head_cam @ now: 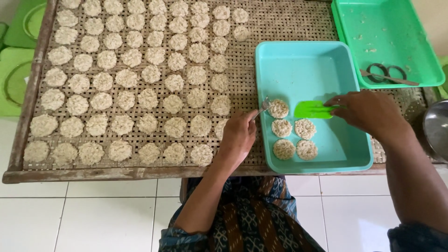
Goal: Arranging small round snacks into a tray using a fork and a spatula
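Looking down, we have the big woven bamboo rack (pixel 280 21) filling most of the view, its left and middle covered in rows of pale round rice cakes (pixel 126 79), with bare weave at the far right. A teal tray (pixel 303 65) sits on the rack's near right corner, and beyond it to the far right a green tray (pixel 387 28) holds a pair of scissors (pixel 389 73).

Five cakes lie in the teal tray's near left part. Our left hand (pixel 238 137) is closed around a fork (pixel 262 108), its tines touching the farthest of those cakes (pixel 278 108). Our right hand (pixel 368 112) pinches a green scraper (pixel 313 109) just to the right of that cake.

We judge the main risk to be the cake itself: it looks crumbly, and pressure from the fork or a steep scraper edge could break it apart. It could also slide off during a lift and land on its neighbours. The teal tray's near edge reaches close to the rack's frame, so a hard push might shift it toward the floor. A sleeve could brush the nearest row of cakes.
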